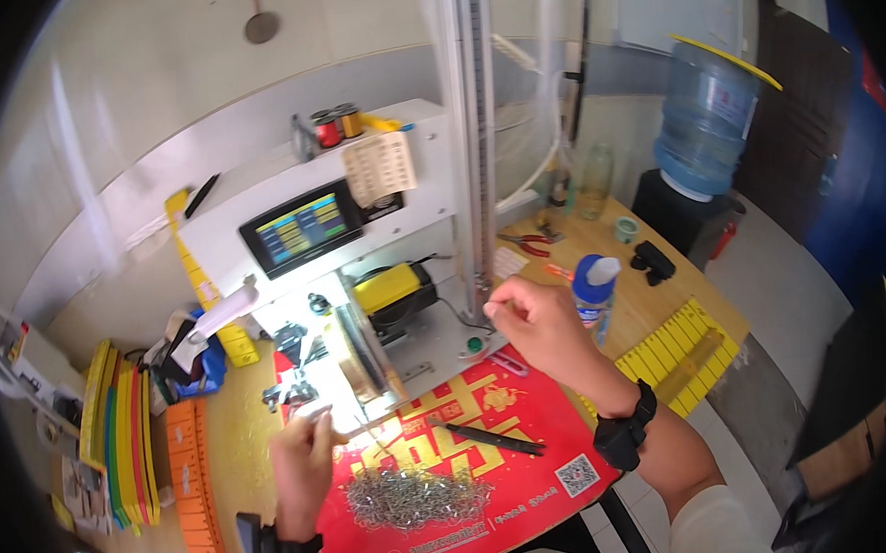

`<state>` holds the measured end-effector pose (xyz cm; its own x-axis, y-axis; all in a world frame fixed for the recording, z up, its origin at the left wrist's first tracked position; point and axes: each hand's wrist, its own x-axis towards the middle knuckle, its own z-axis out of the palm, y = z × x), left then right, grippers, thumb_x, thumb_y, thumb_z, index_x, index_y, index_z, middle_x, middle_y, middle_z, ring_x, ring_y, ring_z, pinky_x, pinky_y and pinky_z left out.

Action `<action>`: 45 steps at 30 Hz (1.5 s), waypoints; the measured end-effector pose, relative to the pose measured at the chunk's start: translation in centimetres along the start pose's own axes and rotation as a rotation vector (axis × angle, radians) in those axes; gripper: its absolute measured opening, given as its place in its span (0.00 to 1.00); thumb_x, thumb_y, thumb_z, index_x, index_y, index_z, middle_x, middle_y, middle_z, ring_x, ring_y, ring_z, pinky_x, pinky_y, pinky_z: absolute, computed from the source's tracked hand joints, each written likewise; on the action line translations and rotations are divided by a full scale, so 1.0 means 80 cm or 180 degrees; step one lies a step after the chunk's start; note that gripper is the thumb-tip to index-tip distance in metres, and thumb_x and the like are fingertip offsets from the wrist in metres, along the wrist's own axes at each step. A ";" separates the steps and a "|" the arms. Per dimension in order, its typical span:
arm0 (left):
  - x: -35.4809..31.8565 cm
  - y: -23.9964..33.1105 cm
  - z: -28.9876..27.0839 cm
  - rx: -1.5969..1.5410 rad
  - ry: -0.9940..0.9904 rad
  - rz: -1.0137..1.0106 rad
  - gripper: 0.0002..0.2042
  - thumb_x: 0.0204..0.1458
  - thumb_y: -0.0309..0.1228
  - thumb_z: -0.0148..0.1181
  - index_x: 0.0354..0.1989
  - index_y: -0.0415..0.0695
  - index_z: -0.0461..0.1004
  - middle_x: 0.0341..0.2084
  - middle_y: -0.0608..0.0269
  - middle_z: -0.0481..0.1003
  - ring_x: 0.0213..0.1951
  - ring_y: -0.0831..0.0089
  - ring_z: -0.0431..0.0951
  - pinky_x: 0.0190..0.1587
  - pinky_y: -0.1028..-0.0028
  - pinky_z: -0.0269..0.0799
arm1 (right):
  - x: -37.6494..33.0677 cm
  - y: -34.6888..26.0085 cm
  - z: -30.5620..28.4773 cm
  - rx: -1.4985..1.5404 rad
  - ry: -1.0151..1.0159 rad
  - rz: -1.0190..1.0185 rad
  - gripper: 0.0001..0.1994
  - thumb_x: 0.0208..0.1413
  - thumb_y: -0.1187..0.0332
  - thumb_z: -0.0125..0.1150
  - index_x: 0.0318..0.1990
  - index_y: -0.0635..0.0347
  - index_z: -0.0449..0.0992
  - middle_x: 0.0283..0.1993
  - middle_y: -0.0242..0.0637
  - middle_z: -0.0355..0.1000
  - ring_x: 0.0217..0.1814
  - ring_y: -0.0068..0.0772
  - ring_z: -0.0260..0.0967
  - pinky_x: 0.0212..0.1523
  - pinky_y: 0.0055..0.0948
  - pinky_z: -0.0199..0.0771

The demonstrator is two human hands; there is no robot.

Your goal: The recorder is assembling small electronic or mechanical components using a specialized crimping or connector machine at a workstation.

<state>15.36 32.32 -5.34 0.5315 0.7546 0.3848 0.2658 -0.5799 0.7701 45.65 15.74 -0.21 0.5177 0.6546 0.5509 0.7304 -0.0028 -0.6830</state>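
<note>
My left hand (pixel 305 454) is closed in a pinch just in front of the brightly lit metal fixture (pixel 358 366) of a white bench machine. Something small and pale shows at its fingertips, too small to name. My right hand (pixel 538 322) is raised to the right of the fixture, thumb and fingers pressed together; whatever they hold, if anything, cannot be made out. Below and between the hands, a tangled pile of thin silvery chain-like pieces (pixel 415 498) lies on a red printed mat (pixel 540 412). Black tweezers (pixel 486 436) rest on the mat beyond the pile.
The machine carries a tilted screen (pixel 302 229) and a green button (pixel 475 345). A blue-capped bottle (pixel 594 287), red-handled pliers (pixel 526 242) and a yellow ribbed tray (pixel 683 359) are at right. An orange ribbed tray (pixel 191 485) and upright coloured trays (pixel 121 434) stand left.
</note>
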 end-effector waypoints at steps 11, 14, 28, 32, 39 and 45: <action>0.052 0.029 0.021 0.0082 -0.0328 0.0017 0.10 0.68 0.27 0.55 0.40 0.32 0.78 0.20 0.51 0.80 0.19 0.64 0.79 0.25 0.66 0.72 | 0.080 -0.013 0.157 0.2268 -0.2902 0.0841 0.08 0.58 0.78 0.67 0.44 0.60 0.88 0.26 0.22 0.75 0.25 0.11 0.63 0.26 0.18 0.57; 0.049 0.011 0.007 0.0209 -0.0345 0.0072 0.11 0.68 0.30 0.57 0.41 0.33 0.79 0.22 0.46 0.79 0.21 0.58 0.80 0.27 0.63 0.73 | 0.074 -0.012 0.159 0.2186 -0.2711 0.1007 0.09 0.55 0.81 0.66 0.42 0.62 0.87 0.26 0.23 0.76 0.24 0.12 0.63 0.26 0.20 0.57; 0.032 -0.093 -0.097 -0.0346 0.0135 -0.0716 0.08 0.69 0.27 0.53 0.38 0.37 0.75 0.18 0.63 0.75 0.19 0.79 0.75 0.23 0.75 0.66 | 0.026 -0.022 0.158 0.0669 -0.1021 0.0299 0.04 0.63 0.75 0.64 0.42 0.66 0.81 0.21 0.27 0.67 0.25 0.12 0.57 0.25 0.24 0.57; 0.032 -0.083 -0.090 -0.1840 -0.0106 -0.1425 0.09 0.70 0.31 0.52 0.39 0.39 0.74 0.19 0.63 0.75 0.16 0.83 0.67 0.19 0.81 0.59 | 0.021 -0.026 0.155 0.0550 -0.0844 0.0327 0.04 0.63 0.78 0.62 0.42 0.67 0.80 0.21 0.28 0.69 0.25 0.12 0.61 0.26 0.24 0.61; 0.027 -0.097 -0.078 -0.2732 -0.0267 -0.1586 0.10 0.72 0.33 0.49 0.39 0.42 0.71 0.19 0.63 0.74 0.13 0.84 0.61 0.17 0.82 0.57 | 0.018 -0.006 0.144 0.0566 -0.0519 0.0302 0.03 0.63 0.76 0.66 0.41 0.66 0.81 0.22 0.28 0.69 0.25 0.14 0.61 0.26 0.24 0.62; 0.026 -0.102 -0.068 -0.2831 -0.0102 -0.1731 0.09 0.71 0.34 0.49 0.40 0.43 0.71 0.21 0.63 0.75 0.13 0.84 0.63 0.15 0.82 0.57 | 0.014 0.016 0.088 0.0029 0.0494 0.0045 0.04 0.64 0.74 0.66 0.40 0.65 0.78 0.24 0.30 0.69 0.26 0.17 0.62 0.28 0.25 0.63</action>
<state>9.91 40.30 -8.09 0.5421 0.8302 -0.1299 -0.2058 0.2811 0.9374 44.06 21.79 -3.84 0.5910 0.5300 0.6081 0.7188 -0.0038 -0.6952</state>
